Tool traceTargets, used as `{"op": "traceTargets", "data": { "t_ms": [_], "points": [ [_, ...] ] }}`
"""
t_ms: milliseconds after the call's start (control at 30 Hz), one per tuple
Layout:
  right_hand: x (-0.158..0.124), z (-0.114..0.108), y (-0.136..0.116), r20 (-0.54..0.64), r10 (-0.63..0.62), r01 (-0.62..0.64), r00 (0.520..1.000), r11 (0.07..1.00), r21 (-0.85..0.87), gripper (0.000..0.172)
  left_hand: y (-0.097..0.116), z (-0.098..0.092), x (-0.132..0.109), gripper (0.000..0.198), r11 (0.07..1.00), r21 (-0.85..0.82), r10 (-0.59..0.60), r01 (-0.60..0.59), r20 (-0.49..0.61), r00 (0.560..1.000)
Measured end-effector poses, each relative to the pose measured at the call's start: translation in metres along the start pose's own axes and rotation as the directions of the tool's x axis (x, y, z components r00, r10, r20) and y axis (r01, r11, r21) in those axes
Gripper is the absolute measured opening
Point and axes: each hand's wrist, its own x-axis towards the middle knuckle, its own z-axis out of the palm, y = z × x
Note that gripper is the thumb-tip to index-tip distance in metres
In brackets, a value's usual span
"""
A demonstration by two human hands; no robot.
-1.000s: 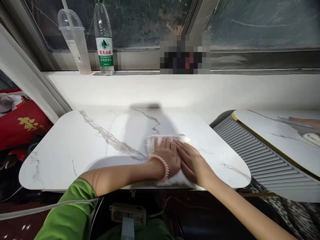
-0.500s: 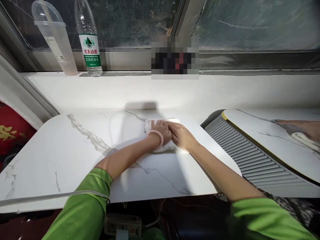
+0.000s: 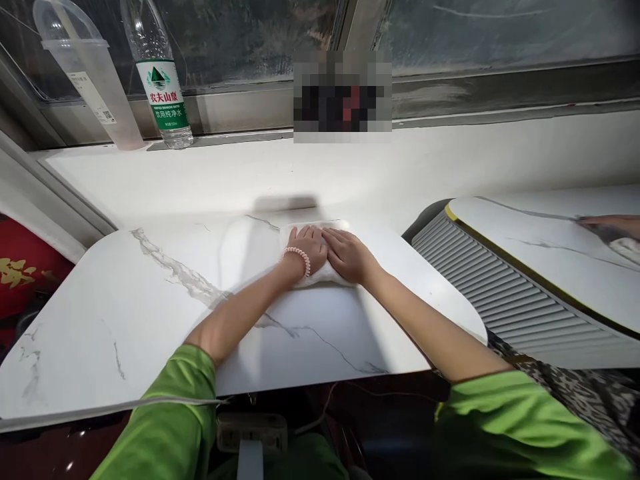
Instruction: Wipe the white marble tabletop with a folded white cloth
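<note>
A folded white cloth [image 3: 330,275] lies on the white marble-patterned table [image 3: 165,333], mostly covered by both my hands. My left hand [image 3: 309,248] rests flat on it, fingers stretched forward, a pink coiled band [image 3: 299,252] around the wrist. My right hand [image 3: 347,255] also lies flat on the cloth, its fingertips touching the left hand's side. Both palms press down from above; what is beneath them is hidden.
A water bottle [image 3: 164,97] and a lidded plastic cup [image 3: 93,87] stand on the window ledge. To the right, another person's hand [image 3: 613,223] is at a second table [image 3: 540,233] with a ribbed side. Below the front edge is a power strip [image 3: 273,430].
My hands stay together on the cloth, which appears slightly farther left and up in view. The camera has tilted a little. The other person's hand has shifted right and away.
</note>
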Motion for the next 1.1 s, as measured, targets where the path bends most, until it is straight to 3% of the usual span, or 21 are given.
{"op": "traceTargets", "data": {
  "t_ms": [167, 300, 433, 533, 733, 967, 1100],
  "points": [
    [-0.061, -0.033, -0.026, -0.018, -0.032, 0.031, 0.999, 0.998, -0.059, 0.051, 0.042, 0.004, -0.044, 0.056, 1.0, -0.014, 0.024, -0.023, 0.047, 0.999],
    [-0.116, -0.058, -0.03, -0.003, -0.011, 0.01, 1.0, 0.991, -0.136, 0.052, 0.083, 0.011, -0.069, 0.057, 0.995, -0.032, 0.1, -0.098, 0.071, 0.992],
    [-0.154, -0.071, -0.015, 0.011, 0.028, -0.026, 1.0, 0.983, -0.184, 0.055, 0.115, 0.02, -0.074, 0.054, 0.98, -0.026, 0.198, -0.197, 0.017, 0.98],
    [-0.161, -0.074, 0.004, 0.03, 0.052, -0.047, 0.998, 0.987, -0.152, 0.056, 0.128, 0.028, -0.064, 0.05, 0.978, -0.034, 0.205, -0.207, -0.044, 0.978],
    [-0.126, -0.065, 0.045, 0.09, 0.102, -0.097, 0.991, 0.994, -0.057, 0.054, 0.118, 0.036, -0.016, 0.048, 0.982, -0.048, 0.181, -0.184, -0.051, 0.982],
    [-0.036, -0.033, 0.074, 0.09, 0.149, -0.146, 0.985, 0.988, -0.04, 0.052, 0.064, 0.023, 0.06, 0.048, 0.989, -0.015, 0.15, -0.15, 0.038, 0.988],
    [0.01, -0.012, 0.079, 0.077, 0.131, -0.129, 0.988, 0.991, -0.029, 0.054, 0.032, 0.013, 0.084, 0.048, 0.996, -0.007, 0.087, -0.086, 0.04, 0.995]
  ]
}}
